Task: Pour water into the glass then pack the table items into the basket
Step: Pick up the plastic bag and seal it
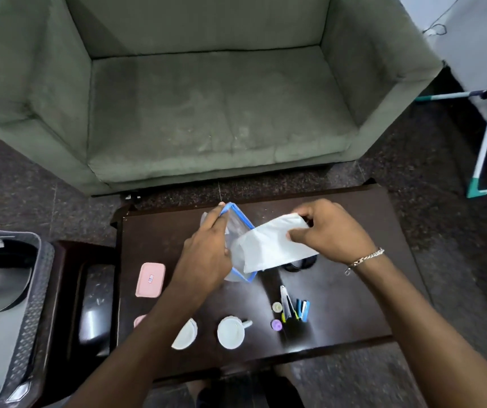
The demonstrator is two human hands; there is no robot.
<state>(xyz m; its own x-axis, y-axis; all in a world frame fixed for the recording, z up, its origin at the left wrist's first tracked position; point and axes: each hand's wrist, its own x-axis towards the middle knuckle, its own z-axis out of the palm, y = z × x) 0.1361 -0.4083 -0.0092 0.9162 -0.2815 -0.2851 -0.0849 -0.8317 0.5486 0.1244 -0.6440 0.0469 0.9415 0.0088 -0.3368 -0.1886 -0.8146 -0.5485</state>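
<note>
Above the dark wooden surface, the left hand pinches the blue-edged clear plastic pouch at its top corner. The right hand has its fingers closed on the white folded cloth, whose lower end lies against the pouch's mouth.

saucer half hidden, basket cropped

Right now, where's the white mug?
Head view: the white mug stands near the table's front edge, between a white dish on its left and a purple cap on its right.
</note>
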